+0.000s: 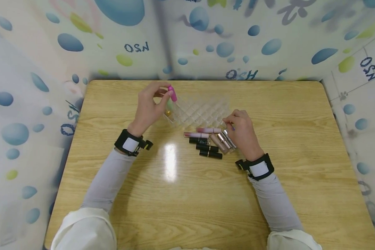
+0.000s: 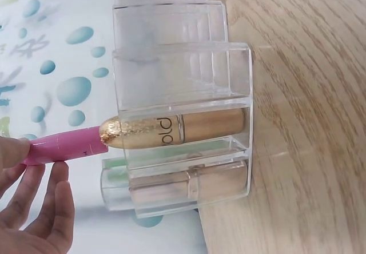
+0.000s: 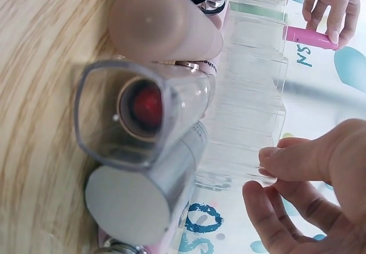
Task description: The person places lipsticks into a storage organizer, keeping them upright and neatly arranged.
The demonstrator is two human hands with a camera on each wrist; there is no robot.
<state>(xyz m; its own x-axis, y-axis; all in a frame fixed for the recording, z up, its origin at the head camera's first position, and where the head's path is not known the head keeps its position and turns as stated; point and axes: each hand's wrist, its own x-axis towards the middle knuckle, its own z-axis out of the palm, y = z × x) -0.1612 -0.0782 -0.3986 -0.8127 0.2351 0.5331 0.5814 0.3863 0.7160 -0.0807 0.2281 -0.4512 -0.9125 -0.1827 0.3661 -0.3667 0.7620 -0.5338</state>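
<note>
My left hand point(image 1: 149, 107) pinches a bright pink lipstick tube point(image 1: 173, 94) between thumb and fingers, over the left end of a clear lipstick organizer point(image 1: 203, 111). In the left wrist view the tube's lower end meets the rounded gold cap of a gold lipstick point(image 2: 214, 126) seated in a slot. A pinkish-beige tube point(image 2: 220, 182) sits in the slot beside it, and a pale green item shows behind. At the organizer's right end, my right hand point(image 1: 243, 131) holds its corner between thumb and fingertips, seen in the right wrist view.
In front of the organizer lie several lipsticks: black tubes point(image 1: 207, 148), pink lip gloss tubes point(image 1: 196, 135), a beige tube point(image 1: 219, 143) and silver ones close to my right hand. A patterned curtain point(image 1: 190, 52) hangs along the far edge of the wooden table point(image 1: 175, 205).
</note>
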